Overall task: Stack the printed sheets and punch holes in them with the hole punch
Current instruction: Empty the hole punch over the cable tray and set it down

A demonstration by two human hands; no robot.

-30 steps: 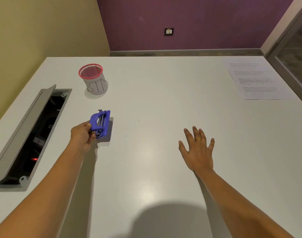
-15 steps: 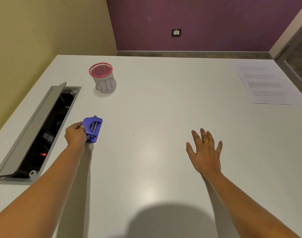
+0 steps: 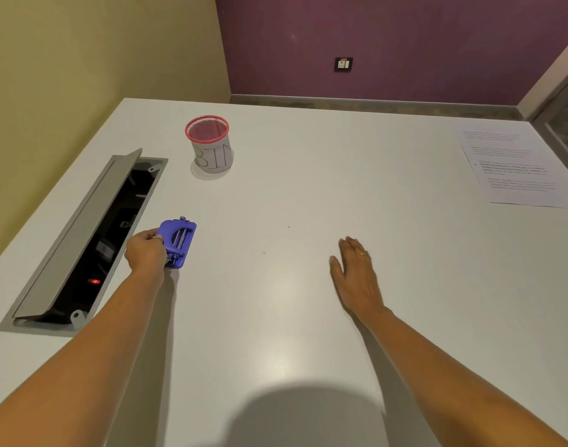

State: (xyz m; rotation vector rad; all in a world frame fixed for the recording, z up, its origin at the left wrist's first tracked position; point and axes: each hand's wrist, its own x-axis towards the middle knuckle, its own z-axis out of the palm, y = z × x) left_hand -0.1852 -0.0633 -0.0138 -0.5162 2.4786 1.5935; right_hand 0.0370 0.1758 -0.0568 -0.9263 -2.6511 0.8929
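While the left hand (image 3: 146, 253) curls its fingers round the near end of the blue punch (image 3: 178, 241), the punch sits on the white table (image 3: 276, 317) just beside the open cable tray (image 3: 82, 240). The right hand (image 3: 356, 275) lies with fingers straight and close together, palm down, holding nothing, a ring (image 3: 362, 253) on one finger; whether it touches the table I cannot tell. Well apart from both hands, the printed sheets (image 3: 515, 169) lie flat at the far right edge. A red-rimmed mesh cup (image 3: 210, 145) marked "BIN" stands beyond the punch. A wall socket (image 3: 343, 64) shows on the purple wall.
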